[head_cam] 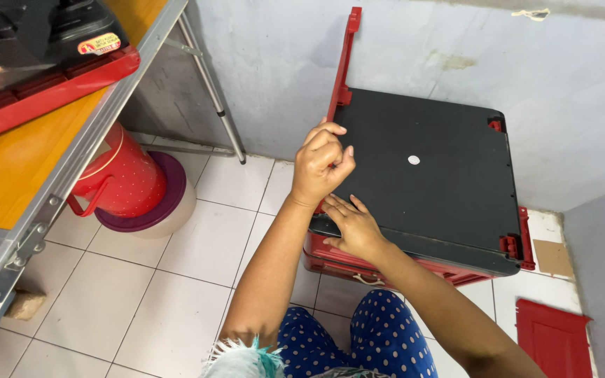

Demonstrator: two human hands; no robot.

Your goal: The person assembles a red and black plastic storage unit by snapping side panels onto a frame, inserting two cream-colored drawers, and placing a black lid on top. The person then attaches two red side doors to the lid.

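Knees in dotted blue cloth (386,336) are crouching below the right hand (353,227), fingers spread flat on the black panel (428,175); left hand (322,164) is pinching its edge, risking trapped fingertips if the panel drops.

free: tiled floor (141,308) left | blocked: wall (400,63) behind, red jug (124,178)

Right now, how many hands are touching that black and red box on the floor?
2. The left hand is curled in a loose fist over the near left part of the black lid. The right hand lies lower, fingers spread along the lid's front left edge. No other hands show.
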